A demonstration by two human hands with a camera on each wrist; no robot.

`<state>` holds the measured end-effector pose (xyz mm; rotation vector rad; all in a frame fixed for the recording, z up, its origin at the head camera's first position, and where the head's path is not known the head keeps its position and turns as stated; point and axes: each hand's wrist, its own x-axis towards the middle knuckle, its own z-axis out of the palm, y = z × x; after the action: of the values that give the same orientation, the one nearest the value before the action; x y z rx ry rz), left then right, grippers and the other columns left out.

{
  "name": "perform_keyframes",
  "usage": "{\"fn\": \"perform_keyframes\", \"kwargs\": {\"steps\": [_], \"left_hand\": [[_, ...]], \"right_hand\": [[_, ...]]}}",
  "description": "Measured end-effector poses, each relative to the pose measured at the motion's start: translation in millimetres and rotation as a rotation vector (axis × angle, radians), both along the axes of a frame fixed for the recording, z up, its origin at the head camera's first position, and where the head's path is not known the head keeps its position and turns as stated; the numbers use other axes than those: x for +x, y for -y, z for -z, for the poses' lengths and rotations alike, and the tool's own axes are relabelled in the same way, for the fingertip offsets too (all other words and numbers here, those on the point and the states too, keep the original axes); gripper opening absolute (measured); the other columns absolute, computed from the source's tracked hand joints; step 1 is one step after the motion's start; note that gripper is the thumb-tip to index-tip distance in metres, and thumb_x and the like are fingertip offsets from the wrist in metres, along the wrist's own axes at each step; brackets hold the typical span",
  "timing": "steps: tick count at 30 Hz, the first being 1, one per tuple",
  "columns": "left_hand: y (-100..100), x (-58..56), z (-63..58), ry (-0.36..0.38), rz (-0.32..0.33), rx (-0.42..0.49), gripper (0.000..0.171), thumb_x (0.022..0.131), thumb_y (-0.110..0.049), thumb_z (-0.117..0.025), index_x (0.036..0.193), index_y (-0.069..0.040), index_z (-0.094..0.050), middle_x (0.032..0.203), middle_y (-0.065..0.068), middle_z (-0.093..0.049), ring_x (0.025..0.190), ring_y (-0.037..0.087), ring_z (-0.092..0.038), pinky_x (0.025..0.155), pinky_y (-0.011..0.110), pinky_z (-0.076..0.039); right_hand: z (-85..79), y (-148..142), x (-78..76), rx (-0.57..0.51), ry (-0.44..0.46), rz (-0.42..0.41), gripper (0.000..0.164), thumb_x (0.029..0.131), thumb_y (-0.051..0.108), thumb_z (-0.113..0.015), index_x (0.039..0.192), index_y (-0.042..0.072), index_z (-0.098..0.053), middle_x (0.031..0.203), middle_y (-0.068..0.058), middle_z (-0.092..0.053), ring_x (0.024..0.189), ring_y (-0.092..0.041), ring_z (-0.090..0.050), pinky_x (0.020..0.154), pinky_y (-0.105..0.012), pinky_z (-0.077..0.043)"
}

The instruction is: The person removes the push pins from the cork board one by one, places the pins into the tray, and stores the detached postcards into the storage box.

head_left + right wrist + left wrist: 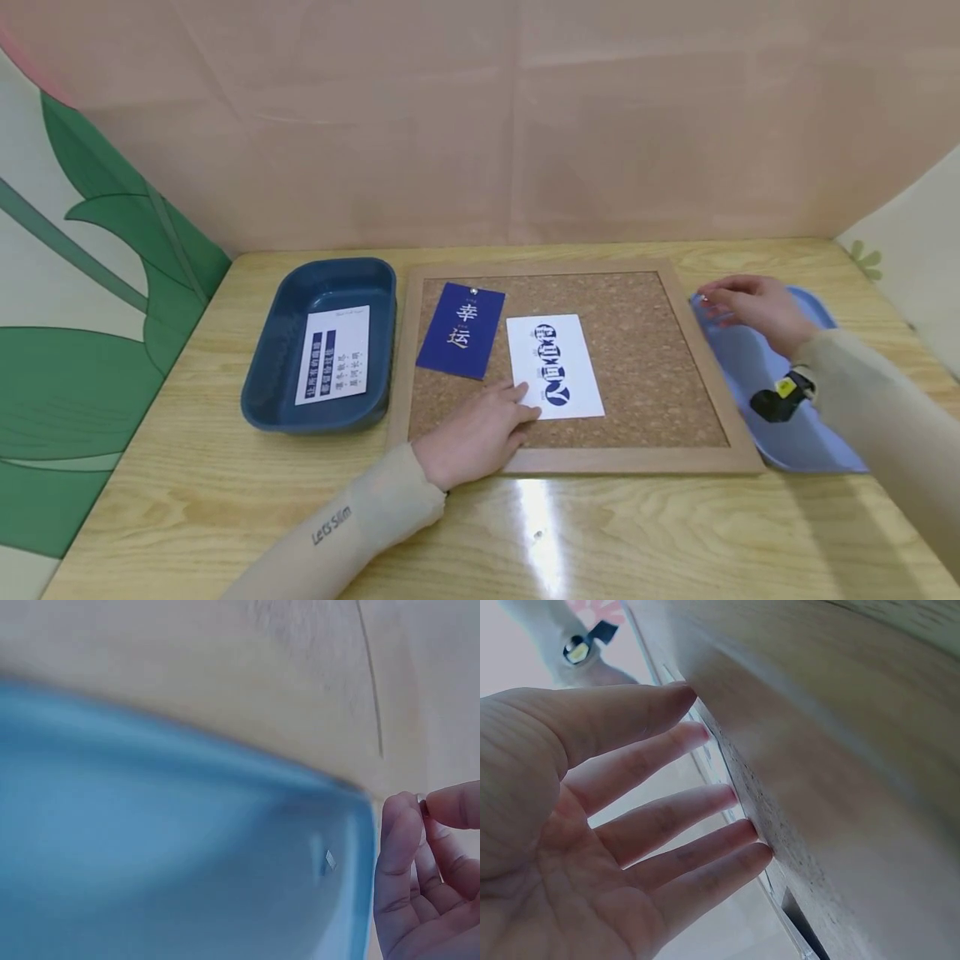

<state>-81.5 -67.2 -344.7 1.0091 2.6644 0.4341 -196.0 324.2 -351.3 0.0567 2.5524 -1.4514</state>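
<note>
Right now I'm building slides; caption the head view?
Left hand touches white card on corkboard; right hand pinches shiny piece.

Looks like a crafty, decorated tabletop nook, can't tell whether home or studio tbh. Going off the framed corkboard under the left fingers, the wood-grain table on their near side, a creased pinkish-beige backdrop well beyond them, big cartoon leaves on a whitish wall off to their left, and a green plant print on the pale wall to the right of the right fingers.
</note>
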Motion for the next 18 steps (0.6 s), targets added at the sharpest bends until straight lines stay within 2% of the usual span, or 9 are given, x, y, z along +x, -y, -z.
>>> {"fn": "perform_keyframes", "kwargs": {"steps": [5,9,13,18], "left_hand": [[0.3,0.5,0.5,0.017,-0.013,-0.008,0.034,0.095,-0.019,-0.059,0.128,-0.012,-0.062,0.147,0.013,-0.043,0.137,0.031,-0.04,0.113,0.043,-0.032],[0.6,1.1,1.0,0.007,-0.014,-0.01,0.034,0.095,-0.019,-0.059,0.128,-0.012,-0.062,0.147,0.013,-0.043,0.137,0.031,-0.04,0.113,0.043,-0.031],[0.4,1.0,1.4,0.001,-0.013,-0.013,0.034,0.095,-0.02,-0.059,0.128,-0.013,-0.062,0.147,0.013,-0.043,0.136,0.031,-0.04,0.113,0.043,-0.031],[0.4,0.4,1.5,-0.001,-0.008,-0.011,0.034,0.095,-0.019,-0.059,0.128,-0.012,-0.062,0.147,0.013,-0.043,0.136,0.031,-0.04,0.114,0.042,-0.031]], "right_hand": [[1.0,-8.2,0.2,0.073,0.018,0.003,0.028,0.1,0.026,-0.047,0.117,0.007,-0.059,0.083,0.028,-0.061,0.078,0.007,-0.061,0.07,-0.022,-0.055],[2.8,-11.1,1.9,0.121,0.026,-0.001,0.046,0.101,0.028,-0.045,0.128,-0.01,-0.047,0.082,0.029,-0.06,0.078,0.008,-0.06,0.07,-0.022,-0.055],[6.3,-15.8,2.6,0.131,0.032,-0.001,0.049,0.101,0.028,-0.044,0.129,-0.013,-0.046,0.083,0.03,-0.059,0.078,0.008,-0.06,0.07,-0.022,-0.055],[8.1,-24.1,2.4,0.133,0.035,0.024,0.048,0.1,0.031,-0.047,0.126,-0.01,-0.05,0.082,0.031,-0.06,0.076,0.008,-0.06,0.069,-0.022,-0.055]]}}
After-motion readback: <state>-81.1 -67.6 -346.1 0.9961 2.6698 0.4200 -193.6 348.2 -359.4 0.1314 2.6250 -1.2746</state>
